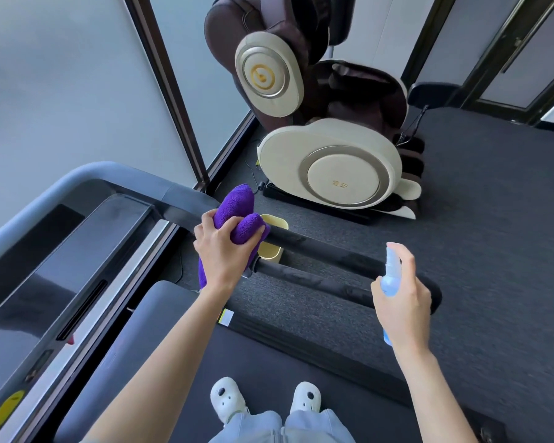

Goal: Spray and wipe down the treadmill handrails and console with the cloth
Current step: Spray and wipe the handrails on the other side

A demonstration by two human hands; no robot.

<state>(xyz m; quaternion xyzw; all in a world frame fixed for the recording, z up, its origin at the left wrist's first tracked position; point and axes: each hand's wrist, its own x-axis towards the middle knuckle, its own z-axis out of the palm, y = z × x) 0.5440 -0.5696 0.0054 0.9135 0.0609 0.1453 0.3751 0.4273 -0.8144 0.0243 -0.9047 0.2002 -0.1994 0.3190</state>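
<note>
A purple microfiber cloth (237, 215) is gripped by the left hand (224, 247) and pressed onto the black treadmill handrail (317, 251). A blue spray bottle (391, 276) is held upright in the right hand (403, 302), near the rail's end.

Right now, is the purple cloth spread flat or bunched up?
Bunched up: the purple cloth bulges in folds from the left hand, pressed against the handrail.

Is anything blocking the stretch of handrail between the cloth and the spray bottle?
Nothing visible does. The left hand presses the purple cloth on the handrail, and the bare padded bar runs unobstructed to the right hand holding the spray bottle.
</note>
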